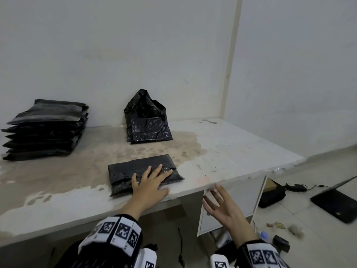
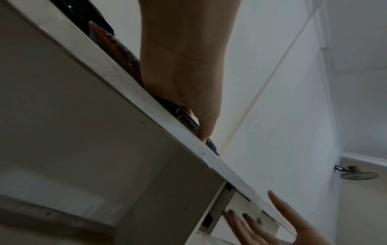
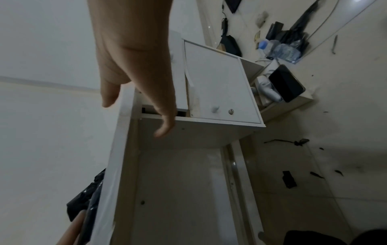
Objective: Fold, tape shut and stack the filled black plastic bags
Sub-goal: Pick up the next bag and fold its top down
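A folded black bag (image 1: 135, 171) lies flat near the front edge of the white table (image 1: 231, 151). My left hand (image 1: 152, 178) presses on it with straight, spread fingers; from the left wrist view the left hand (image 2: 188, 82) rests on the bag (image 2: 186, 117) at the table edge. My right hand (image 1: 218, 204) hovers open, empty, in front of the table edge by the cabinet door (image 1: 231, 200); in the right wrist view the right hand (image 3: 136, 74) has loose fingers. A stack of taped bags (image 1: 46, 130) stands at the back left. An unfolded filled bag (image 1: 147, 120) sits against the wall.
Under the table a white cabinet (image 3: 222, 86) stands with its door ajar. On the floor to the right lie a laptop (image 1: 336, 204), a charger (image 1: 295, 187), a water bottle (image 3: 278, 48) and small scraps.
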